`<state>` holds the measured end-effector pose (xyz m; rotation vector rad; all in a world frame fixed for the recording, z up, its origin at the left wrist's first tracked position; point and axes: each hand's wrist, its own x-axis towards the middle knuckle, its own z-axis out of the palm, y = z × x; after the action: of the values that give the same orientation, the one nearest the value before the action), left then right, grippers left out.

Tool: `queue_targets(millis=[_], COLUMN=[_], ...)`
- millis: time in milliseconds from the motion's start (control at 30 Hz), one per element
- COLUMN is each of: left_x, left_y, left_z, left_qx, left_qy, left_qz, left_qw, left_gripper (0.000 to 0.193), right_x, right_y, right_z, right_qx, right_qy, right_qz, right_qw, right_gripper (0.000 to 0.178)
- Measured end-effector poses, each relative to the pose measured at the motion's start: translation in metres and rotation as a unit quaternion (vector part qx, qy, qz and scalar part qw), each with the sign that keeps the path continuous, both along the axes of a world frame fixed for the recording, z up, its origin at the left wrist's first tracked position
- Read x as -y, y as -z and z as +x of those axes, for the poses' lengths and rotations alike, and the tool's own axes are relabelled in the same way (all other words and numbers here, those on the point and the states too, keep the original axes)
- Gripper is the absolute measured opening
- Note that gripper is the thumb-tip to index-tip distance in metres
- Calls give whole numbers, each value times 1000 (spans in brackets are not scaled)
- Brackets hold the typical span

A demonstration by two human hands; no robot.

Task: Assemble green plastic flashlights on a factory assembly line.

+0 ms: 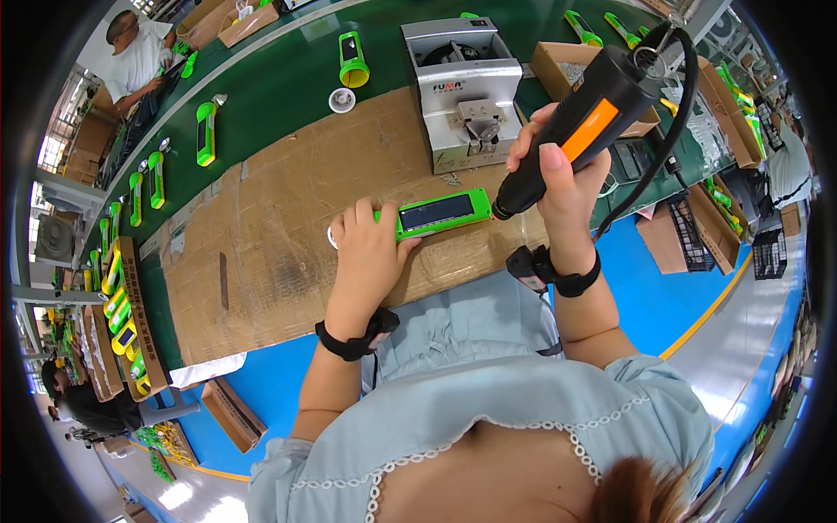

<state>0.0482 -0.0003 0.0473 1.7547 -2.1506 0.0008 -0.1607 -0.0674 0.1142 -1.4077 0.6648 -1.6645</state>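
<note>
My left hand (364, 254) is closed round the left end of a green flashlight (438, 212) with a dark solar panel on its upper side. The flashlight lies across a cardboard sheet (279, 209); a white round part peeks out beside my fingers. My right hand (567, 179) grips a black electric screwdriver (602, 109) with an orange stripe, slanting down to the left. Its tip is at the flashlight's right end; whether it touches a screw there cannot be made out. Several small screws (450, 179) lie on the cardboard just beyond the flashlight.
A grey screw feeder (462, 78) stands behind the flashlight. From the screwdriver's top a black cable (676, 139) loops down at the right. More green flashlights (206, 132) stretch along the green bench to the left. An open box (558, 65) of small parts sits behind the screwdriver.
</note>
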Motion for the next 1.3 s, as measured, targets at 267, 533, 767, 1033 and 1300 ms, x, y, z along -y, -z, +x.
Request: queue_targets(millis=[267,533,767,1033,1300], left_x=[-3,-4,-4,-4,6], left_y=[1,2,2,2,-7], left_z=[-1,-3,-3,-2,-15], left_qx=[-10,-5,-7,-9,13], left_qy=[-8,-18,-20,-18,28], left_qz=[-7,-14,-12,-11,-26], left_qw=[1000,1000,1000,1000,999], left_gripper=[48,48,49,48,53], right_x=[3,5,6,10,14], right_y=[0,-2,-4,-1,-1], right_z=[1,4,6,8,7], right_qx=[-3,-7,-10,39,-9], right_qy=[0,-2,0,-27,4], right_qz=[-9,-14,-18,-2,-12], right_qw=[1000,1000,1000,999,1000], right_gripper=[46,47,47,30,37])
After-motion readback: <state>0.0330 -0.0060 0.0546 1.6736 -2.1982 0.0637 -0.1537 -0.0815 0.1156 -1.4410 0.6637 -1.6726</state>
